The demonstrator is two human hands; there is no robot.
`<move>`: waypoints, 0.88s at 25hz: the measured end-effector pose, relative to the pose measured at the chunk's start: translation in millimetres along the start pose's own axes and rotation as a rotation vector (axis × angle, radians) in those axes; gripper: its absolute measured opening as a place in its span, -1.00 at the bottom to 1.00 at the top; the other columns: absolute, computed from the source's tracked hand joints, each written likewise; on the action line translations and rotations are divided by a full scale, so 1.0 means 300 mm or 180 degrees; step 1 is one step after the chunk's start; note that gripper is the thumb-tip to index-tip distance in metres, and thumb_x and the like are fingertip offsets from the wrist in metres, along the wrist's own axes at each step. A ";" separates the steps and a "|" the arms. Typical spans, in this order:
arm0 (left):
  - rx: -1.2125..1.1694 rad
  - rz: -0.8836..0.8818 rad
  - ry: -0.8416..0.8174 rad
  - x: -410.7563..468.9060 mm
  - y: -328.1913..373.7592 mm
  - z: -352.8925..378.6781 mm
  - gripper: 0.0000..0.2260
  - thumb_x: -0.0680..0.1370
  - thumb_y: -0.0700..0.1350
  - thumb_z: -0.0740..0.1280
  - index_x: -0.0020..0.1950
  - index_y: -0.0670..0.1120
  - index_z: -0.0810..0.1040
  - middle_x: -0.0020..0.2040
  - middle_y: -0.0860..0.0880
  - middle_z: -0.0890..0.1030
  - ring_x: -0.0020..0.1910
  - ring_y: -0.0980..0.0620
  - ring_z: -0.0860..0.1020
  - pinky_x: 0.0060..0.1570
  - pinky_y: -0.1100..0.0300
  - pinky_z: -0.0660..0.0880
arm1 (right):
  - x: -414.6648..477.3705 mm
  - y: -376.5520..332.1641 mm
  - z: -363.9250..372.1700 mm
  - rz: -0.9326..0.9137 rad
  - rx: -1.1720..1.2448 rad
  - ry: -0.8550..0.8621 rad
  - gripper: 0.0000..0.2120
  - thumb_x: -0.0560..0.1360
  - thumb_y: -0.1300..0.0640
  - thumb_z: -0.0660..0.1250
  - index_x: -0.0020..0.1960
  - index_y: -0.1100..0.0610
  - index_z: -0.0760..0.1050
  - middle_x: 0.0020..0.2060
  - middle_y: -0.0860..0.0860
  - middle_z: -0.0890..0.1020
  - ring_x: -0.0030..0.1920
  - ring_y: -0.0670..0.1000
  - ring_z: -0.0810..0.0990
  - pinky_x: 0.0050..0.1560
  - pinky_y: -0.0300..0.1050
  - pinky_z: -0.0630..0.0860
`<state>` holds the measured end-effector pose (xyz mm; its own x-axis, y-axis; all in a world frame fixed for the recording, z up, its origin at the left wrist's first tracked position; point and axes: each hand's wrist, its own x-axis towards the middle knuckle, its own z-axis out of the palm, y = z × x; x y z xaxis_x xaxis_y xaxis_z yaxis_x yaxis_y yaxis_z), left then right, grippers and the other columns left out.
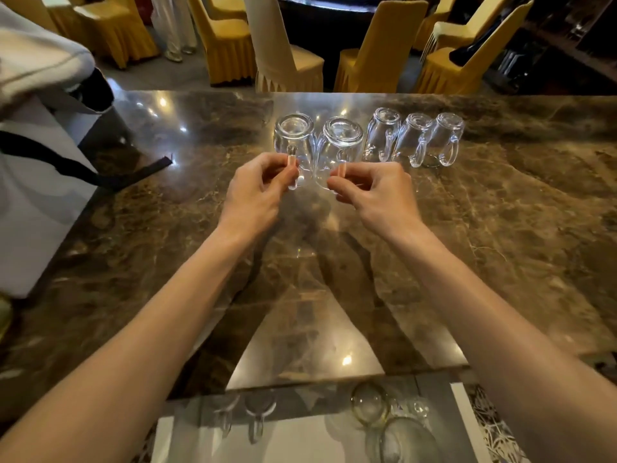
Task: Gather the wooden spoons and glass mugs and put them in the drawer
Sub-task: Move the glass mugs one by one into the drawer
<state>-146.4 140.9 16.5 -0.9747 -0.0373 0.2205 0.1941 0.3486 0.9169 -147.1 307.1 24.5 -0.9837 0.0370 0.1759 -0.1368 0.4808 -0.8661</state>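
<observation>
While hands (pixel 255 192) (pixel 374 192) pinch handles (pixel 292 167), mugs (pixel 293 132) (pixel 344 137) perhaps hang beyond

Brown marble counter (pixel 500 228): inverted glass mugs (pixel 382 135) in row, far-ctr.

Brown marble, clear glass, yellow chair covers.
The table (pixel 500 228) is glossy dark-brown marble, veined with pale tan and cream streaks. The glass mugs (pixel 380 135) are colourless and clear. The chairs (pixel 227 45) wear mustard-yellow pleated covers, and one cream chair (pixel 277 55) stands among them. A black strap (pixel 50 158) crosses a white cloth (pixel 30 202).
</observation>
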 end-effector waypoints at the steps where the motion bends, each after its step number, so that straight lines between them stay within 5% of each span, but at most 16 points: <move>1: -0.0036 0.0016 0.0029 -0.056 0.016 -0.026 -0.83 0.54 -0.13 0.31 0.12 -0.10 0.55 -0.05 -0.02 0.63 -0.07 0.14 0.59 0.00 0.34 0.52 | -0.051 -0.017 -0.003 -0.0031 0.0052 -0.0052 -0.92 0.43 0.12 0.45 -0.11 0.11 0.68 -0.23 0.04 0.71 -0.15 0.05 0.69 -0.02 0.13 0.60; 6: -0.0207 -0.0047 0.0025 -0.353 0.076 -0.158 -0.83 0.53 -0.17 0.32 0.11 -0.12 0.56 -0.06 0.07 0.63 -0.08 0.24 0.59 -0.04 0.40 0.49 | -0.330 -0.104 -0.003 -0.0190 -0.0050 -0.0246 -0.91 0.41 0.06 0.46 -0.09 0.02 0.68 -0.23 -0.13 0.71 -0.17 -0.15 0.66 -0.03 -0.05 0.59; 10: -0.0281 -0.0131 0.0026 -0.551 0.094 -0.242 -0.83 0.51 -0.16 0.32 0.09 -0.11 0.58 -0.06 0.07 0.65 -0.05 0.22 0.60 -0.05 0.40 0.48 | -0.521 -0.154 0.015 -0.0262 -0.0120 -0.0363 -0.93 0.41 0.05 0.46 -0.14 0.02 0.67 -0.28 -0.12 0.70 -0.24 -0.15 0.65 -0.12 -0.05 0.58; 16: -0.0426 -0.0253 -0.0052 -0.787 0.086 -0.313 -0.83 0.47 -0.14 0.32 0.04 -0.05 0.59 -0.04 0.07 0.65 -0.04 0.17 0.61 -0.07 0.41 0.49 | -0.751 -0.153 0.047 -0.0456 0.0076 -0.0558 -0.97 0.41 0.09 0.45 -0.15 0.01 0.65 -0.22 -0.20 0.68 -0.25 -0.23 0.62 -0.24 -0.33 0.52; 22: -0.0453 -0.0720 -0.0146 -0.997 0.003 -0.305 -0.85 0.45 -0.04 0.32 -0.03 0.14 0.61 -0.07 0.14 0.66 -0.04 0.20 0.61 -0.06 0.39 0.50 | -0.932 -0.059 0.082 -0.0184 0.0122 -0.0899 -0.88 0.39 0.11 0.46 -0.08 0.01 0.61 -0.19 -0.21 0.67 -0.22 -0.19 0.64 -0.21 -0.27 0.57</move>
<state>155.3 66.8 -18.1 -0.9984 -0.0556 -0.0075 -0.0186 0.2009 0.9794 127.6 266.6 -21.0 -0.9669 -0.2375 0.0929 -0.1926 0.4413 -0.8764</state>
